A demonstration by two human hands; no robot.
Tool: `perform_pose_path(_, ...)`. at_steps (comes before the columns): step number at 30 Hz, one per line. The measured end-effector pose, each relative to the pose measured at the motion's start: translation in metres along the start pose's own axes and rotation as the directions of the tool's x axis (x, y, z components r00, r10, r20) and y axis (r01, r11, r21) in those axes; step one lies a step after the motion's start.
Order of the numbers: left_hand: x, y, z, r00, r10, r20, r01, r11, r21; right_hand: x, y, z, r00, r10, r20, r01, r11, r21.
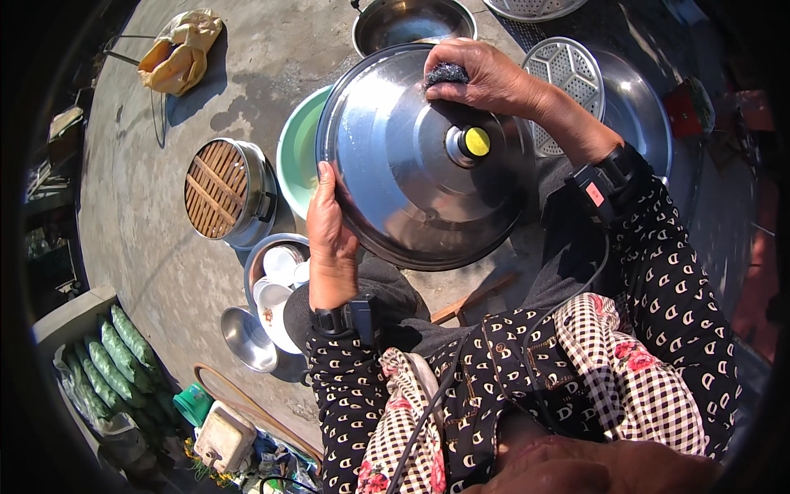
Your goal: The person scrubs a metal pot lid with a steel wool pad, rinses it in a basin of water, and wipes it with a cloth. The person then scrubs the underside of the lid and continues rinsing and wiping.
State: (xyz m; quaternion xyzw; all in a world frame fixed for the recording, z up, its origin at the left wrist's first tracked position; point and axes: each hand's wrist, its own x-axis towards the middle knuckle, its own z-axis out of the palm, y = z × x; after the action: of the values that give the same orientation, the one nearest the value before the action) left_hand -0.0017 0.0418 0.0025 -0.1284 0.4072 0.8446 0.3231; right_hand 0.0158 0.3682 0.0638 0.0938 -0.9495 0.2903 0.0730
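A large domed metal pot lid [395, 173] with a yellow-topped knob [477, 142] is held tilted before me, its outer face showing. My left hand [329, 225] grips the lid's left rim, thumb on the face. In my right hand [478, 77] is a dark scouring pad [447, 73], pressed against the upper part of the lid. Partly behind the lid stands a pale green basin [295, 145]; most of its inside is hidden.
Left on the concrete stand a slatted steamer [216, 188], a metal basin with white bowls [253, 253] and a small metal bowl [250, 339]. A perforated steamer plate [566, 77] leans in a large metal basin [642, 111] at right. A metal pan [413, 28] lies beyond.
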Motion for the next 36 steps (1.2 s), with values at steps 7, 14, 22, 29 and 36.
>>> perform_pose_path(7, 0.003, 0.003, -0.008, 1.0, 0.025, 0.016, -0.024, 0.998, -0.061, -0.002, 0.004, -0.004, 0.996, 0.075, -0.04, -0.07, 0.991, 0.111)
perform_pose_path(14, 0.004, 0.012, -0.011, 0.998, 0.046, 0.053, -0.034, 0.978, -0.204, 0.0, 0.007, -0.012, 0.975, 0.21, -0.076, -0.177, 0.934, 0.311)
perform_pose_path(22, 0.004, 0.015, -0.011, 0.992, 0.121, 0.032, -0.109, 0.958, -0.264, -0.001, 0.014, -0.011, 0.933, 0.329, -0.145, -0.256, 0.892, 0.372)
perform_pose_path(29, 0.005, 0.019, -0.014, 0.987, 0.161, -0.01, -0.158, 0.951, -0.267, 0.0, 0.013, -0.014, 0.923, 0.364, -0.127, -0.251, 0.818, 0.517)
perform_pose_path(36, 0.004, 0.018, -0.011, 0.982, 0.188, 0.012, -0.179, 0.948, -0.265, -0.003, -0.014, -0.021, 0.958, 0.144, -0.247, -0.043, 0.926, 0.374)
